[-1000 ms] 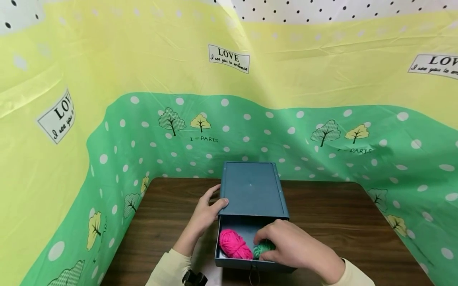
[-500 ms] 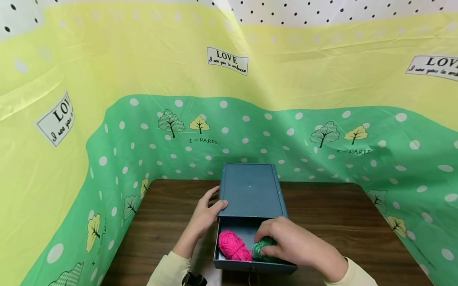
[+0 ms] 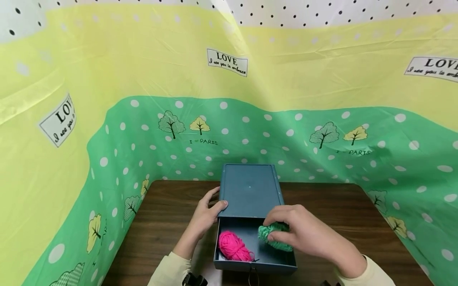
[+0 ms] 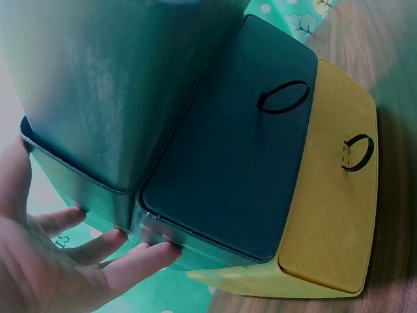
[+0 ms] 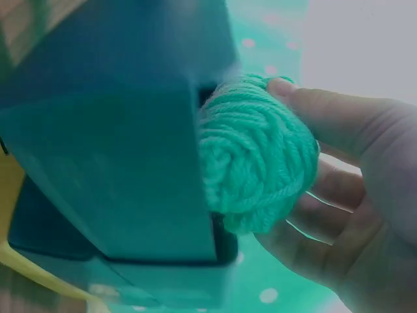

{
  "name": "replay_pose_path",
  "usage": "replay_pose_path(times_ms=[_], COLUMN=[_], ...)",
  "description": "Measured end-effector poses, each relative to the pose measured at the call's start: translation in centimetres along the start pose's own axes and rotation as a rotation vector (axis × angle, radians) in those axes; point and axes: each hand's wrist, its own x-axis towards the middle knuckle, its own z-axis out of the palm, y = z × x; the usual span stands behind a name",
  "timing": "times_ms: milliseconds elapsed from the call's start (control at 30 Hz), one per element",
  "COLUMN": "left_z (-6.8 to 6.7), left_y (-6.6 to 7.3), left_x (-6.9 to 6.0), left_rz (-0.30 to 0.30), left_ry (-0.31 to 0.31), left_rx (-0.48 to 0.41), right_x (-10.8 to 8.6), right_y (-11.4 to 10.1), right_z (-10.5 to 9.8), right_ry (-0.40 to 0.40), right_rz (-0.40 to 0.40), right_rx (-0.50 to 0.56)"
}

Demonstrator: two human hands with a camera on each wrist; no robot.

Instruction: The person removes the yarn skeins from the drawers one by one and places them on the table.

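A blue-grey drawer box (image 3: 249, 190) stands on the table with its top drawer (image 3: 229, 264) pulled out. Inside the drawer, at its left, lies a pink yarn ball (image 3: 233, 246). My right hand (image 3: 304, 234) pinches a green yarn ball (image 3: 280, 238) between thumb and fingers over the drawer's right side; the right wrist view shows the green yarn (image 5: 257, 156) held at the drawer's edge. My left hand (image 3: 205, 214) rests on the box's left side, thumb on top. In the left wrist view its fingers, fairly straight, touch the box side (image 4: 104, 208).
Below the open drawer, the left wrist view shows a closed dark drawer (image 4: 228, 150) and a yellow one (image 4: 332, 182), each with a black loop handle. The brown wooden table (image 3: 332, 210) is bordered by a patterned green and yellow curtain (image 3: 264, 135).
The right hand has lifted the green yarn ball from the drawer's floor and moved it up and to the right. The left hand stays on the box.
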Motion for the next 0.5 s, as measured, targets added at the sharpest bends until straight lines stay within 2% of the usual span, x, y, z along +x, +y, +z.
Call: replay_pose_path(times_ms=[67,367,500], left_z=[0.0,0.0,-0.1], left_y=[0.0,-0.1,-0.1], left_x=[0.0,0.0,0.1], left_rz=[0.000,0.002,0.006], left_ry=[-0.001,-0.005,-0.005], left_rx=[0.001,0.001,-0.001], right_x=[-0.2,-1.3,-2.0], right_y=[0.1,1.4,2.3], right_z=[-0.5,-2.6,-3.7], right_ry=[0.033,0.176,0.228], right_rz=[-0.013,0.023,0.068], right_rx=[-0.020,-0.119,-0.169])
